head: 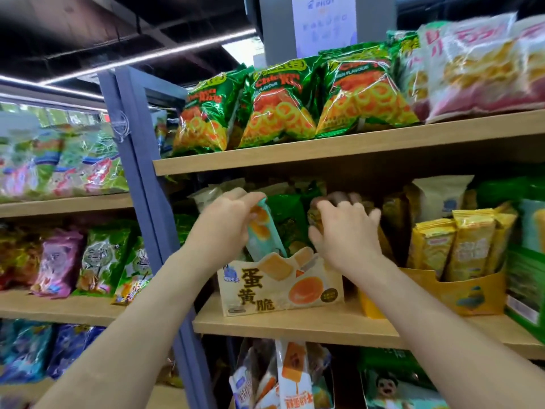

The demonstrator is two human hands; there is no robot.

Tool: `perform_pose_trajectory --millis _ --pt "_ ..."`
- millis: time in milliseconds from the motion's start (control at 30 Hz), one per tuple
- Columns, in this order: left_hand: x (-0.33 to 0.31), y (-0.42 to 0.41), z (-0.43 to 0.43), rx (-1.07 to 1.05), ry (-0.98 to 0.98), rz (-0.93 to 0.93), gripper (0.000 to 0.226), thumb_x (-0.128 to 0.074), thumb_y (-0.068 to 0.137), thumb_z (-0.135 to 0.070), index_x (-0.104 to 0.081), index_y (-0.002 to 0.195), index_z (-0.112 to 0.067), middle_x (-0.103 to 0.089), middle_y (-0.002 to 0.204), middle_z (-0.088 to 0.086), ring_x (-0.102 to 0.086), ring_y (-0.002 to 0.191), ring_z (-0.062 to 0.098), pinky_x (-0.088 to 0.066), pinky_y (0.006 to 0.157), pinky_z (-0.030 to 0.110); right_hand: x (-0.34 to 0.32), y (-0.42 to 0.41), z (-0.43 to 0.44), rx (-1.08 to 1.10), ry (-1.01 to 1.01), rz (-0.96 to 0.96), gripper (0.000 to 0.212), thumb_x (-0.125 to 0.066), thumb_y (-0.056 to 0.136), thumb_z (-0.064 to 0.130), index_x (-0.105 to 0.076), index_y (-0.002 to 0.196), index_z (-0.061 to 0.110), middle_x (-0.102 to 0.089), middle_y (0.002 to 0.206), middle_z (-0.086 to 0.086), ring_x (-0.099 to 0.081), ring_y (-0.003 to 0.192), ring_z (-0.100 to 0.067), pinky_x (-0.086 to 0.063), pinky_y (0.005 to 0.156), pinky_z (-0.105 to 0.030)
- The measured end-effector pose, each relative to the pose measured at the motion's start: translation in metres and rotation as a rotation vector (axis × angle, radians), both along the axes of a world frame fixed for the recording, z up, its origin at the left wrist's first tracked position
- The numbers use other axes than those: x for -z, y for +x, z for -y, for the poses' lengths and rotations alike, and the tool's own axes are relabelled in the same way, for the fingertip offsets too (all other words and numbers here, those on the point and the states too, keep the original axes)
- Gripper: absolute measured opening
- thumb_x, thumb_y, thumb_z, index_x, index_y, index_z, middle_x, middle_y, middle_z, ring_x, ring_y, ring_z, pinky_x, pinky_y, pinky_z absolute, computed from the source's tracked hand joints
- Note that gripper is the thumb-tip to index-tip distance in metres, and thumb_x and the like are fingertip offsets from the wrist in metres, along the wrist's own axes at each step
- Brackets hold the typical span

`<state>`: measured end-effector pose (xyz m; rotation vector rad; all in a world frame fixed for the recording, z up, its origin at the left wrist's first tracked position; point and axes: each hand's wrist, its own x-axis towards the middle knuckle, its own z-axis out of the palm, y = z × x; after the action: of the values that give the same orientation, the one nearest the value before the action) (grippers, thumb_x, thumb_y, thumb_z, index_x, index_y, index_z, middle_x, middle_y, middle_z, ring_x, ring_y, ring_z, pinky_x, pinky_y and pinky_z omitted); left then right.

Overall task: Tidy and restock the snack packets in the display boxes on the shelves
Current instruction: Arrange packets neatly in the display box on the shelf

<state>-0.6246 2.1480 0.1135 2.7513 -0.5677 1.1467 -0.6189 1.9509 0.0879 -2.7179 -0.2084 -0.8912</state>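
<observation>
Head view: the left hand (224,224) pinches a slim teal foil packet (262,231) printed with orange yolks, its lower end tilted inside the cream cardboard display box (280,290). The right hand (348,231) bends its fingers over dark packets (313,216) at the box's right end; grip unclear. The box sits on the pale wooden shelf (295,326)

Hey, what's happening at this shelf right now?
A person is restocking the middle shelf. The left grip holds a teal packet, its lower end inside the cream display box. The right grip reaches among the dark packets beside it; whether it holds one is unclear.
</observation>
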Motion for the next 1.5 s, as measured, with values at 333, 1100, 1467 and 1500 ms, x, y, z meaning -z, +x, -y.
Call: perform_pose_trajectory --millis 333,1100,1467,1500 --pt "-0.007 0.006 -0.016 0.049 -0.067 0.132 0.047 -0.063 0.079 0.011 -0.064 0.123 -0.008 -0.061 0.107 0.01 -0.053 0.102 0.028 -0.048 0.082 0.036 -0.027 0.023 -0.019 -0.191 -0.116 -0.141 0.063 -0.064 0.09 0.038 -0.035 0.146 0.03 -0.029 0.151 0.002 -0.013 0.147 -0.026 -0.016 0.113 -0.057" --pt "0.028 -0.009 0.057 0.096 -0.239 -0.005 0.041 -0.062 0.092 -0.037 -0.057 0.132 -0.025 -0.058 0.119 -0.005 -0.055 0.112 0.013 -0.051 0.093 0.033 0.058 -0.071 0.08 -0.577 0.999 -0.43 0.013 -0.057 0.097 0.023 -0.063 0.104 0.016 -0.072 0.082 -0.008 -0.072 0.072 -0.035 -0.057 0.058 -0.037" --pt "0.015 0.026 0.099 -0.196 -0.219 -0.239 0.035 -0.065 0.083 -0.047 -0.05 0.085 -0.015 -0.053 0.066 -0.005 -0.059 0.066 0.02 -0.05 0.059 0.031 0.092 -0.074 0.088 -0.547 0.979 -0.234 0.053 -0.056 0.097 0.019 -0.039 0.122 0.063 -0.06 0.116 0.01 -0.071 0.085 -0.021 -0.059 0.063 -0.036" --pt "0.011 0.023 0.097 -0.169 -0.301 -0.218 0.034 -0.066 0.082 -0.044 -0.048 0.087 -0.015 -0.053 0.067 -0.007 -0.057 0.065 0.018 -0.048 0.06 0.029 0.095 -0.072 0.088 -0.541 0.915 -0.211 0.045 -0.054 0.098 0.018 -0.047 0.114 0.06 -0.058 0.117 0.014 -0.069 0.086 -0.018 -0.059 0.064 -0.032"
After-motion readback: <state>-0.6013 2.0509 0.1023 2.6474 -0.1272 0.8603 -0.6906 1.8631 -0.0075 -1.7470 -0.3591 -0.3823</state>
